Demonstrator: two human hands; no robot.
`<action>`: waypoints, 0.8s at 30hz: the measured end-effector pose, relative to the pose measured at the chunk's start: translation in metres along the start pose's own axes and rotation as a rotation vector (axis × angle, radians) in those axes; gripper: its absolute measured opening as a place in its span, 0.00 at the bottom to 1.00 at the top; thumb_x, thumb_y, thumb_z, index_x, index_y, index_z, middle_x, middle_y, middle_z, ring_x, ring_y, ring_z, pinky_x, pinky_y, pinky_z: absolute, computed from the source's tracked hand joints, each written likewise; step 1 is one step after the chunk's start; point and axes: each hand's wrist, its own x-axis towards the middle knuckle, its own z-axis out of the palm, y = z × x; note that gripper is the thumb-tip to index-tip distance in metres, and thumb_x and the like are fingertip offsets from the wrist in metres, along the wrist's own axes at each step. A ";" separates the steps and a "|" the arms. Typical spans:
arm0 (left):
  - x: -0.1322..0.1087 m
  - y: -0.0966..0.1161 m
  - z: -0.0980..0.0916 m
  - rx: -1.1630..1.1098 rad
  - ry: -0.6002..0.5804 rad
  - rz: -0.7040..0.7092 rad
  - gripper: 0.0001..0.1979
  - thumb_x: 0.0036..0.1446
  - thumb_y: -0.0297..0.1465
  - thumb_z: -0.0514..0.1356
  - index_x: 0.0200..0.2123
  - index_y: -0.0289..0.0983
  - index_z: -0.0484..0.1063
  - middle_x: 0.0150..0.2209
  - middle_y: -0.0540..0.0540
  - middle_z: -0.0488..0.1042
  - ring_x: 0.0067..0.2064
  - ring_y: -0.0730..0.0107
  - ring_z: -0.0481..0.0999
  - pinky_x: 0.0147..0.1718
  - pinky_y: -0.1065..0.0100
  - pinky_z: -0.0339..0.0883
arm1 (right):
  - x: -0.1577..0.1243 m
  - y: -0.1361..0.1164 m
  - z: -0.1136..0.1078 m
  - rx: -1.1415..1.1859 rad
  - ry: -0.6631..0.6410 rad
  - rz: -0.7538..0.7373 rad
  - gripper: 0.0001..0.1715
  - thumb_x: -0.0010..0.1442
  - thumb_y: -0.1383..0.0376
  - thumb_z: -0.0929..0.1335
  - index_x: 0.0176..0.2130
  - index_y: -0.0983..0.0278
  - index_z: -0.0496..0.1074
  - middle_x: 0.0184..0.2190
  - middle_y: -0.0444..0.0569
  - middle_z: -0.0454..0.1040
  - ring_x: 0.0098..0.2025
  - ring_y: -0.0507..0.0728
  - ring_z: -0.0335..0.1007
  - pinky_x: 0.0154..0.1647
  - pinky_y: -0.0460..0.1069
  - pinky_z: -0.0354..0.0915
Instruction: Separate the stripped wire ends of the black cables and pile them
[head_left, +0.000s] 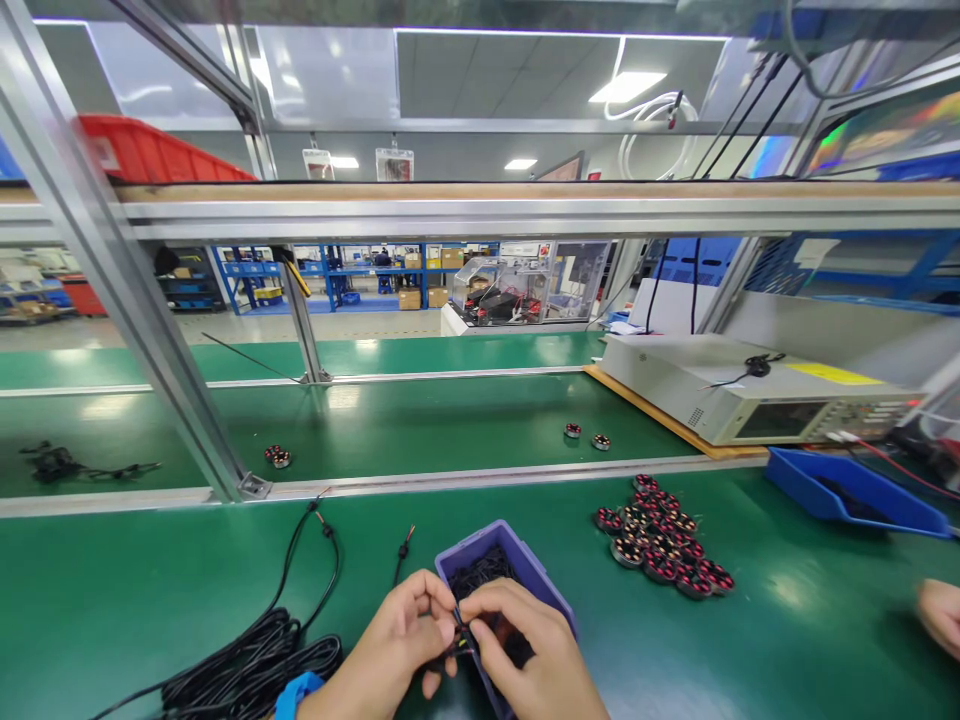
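My left hand and my right hand meet at the bottom centre, over the near end of a small purple box filled with thin black parts. Both hands pinch the same small dark piece with a bit of yellow on it; it is too small to name. A blue band sits on my left wrist. A bundle of black cable lies just left of my left hand, with loose ends running toward the box. A pile of several small red-and-black round motors lies to the right of the box.
A beige instrument box on a wooden board stands at the right. A blue tray sits in front of it. Loose motors lie on the middle belt, more by a metal post. Another person's hand shows at the right edge.
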 end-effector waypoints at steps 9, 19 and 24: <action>-0.002 0.015 0.001 0.030 -0.043 -0.006 0.18 0.52 0.42 0.69 0.30 0.38 0.66 0.26 0.52 0.68 0.24 0.76 0.70 0.18 0.78 0.52 | 0.006 0.002 -0.012 0.002 -0.063 -0.132 0.20 0.55 0.77 0.66 0.45 0.60 0.74 0.43 0.49 0.78 0.42 0.56 0.75 0.38 0.45 0.71; -0.005 0.023 0.004 0.074 -0.057 -0.038 0.19 0.49 0.41 0.71 0.28 0.37 0.65 0.24 0.54 0.68 0.24 0.76 0.70 0.19 0.77 0.52 | 0.010 0.002 -0.018 -0.087 -0.107 -0.250 0.10 0.61 0.74 0.65 0.38 0.60 0.72 0.33 0.48 0.78 0.36 0.56 0.75 0.37 0.47 0.70; 0.003 0.020 0.007 0.031 -0.016 -0.068 0.26 0.37 0.47 0.75 0.26 0.37 0.66 0.21 0.54 0.69 0.21 0.76 0.69 0.17 0.76 0.49 | 0.003 0.021 -0.015 -0.139 -0.158 -0.358 0.11 0.68 0.66 0.64 0.36 0.57 0.74 0.31 0.46 0.79 0.33 0.55 0.78 0.34 0.46 0.74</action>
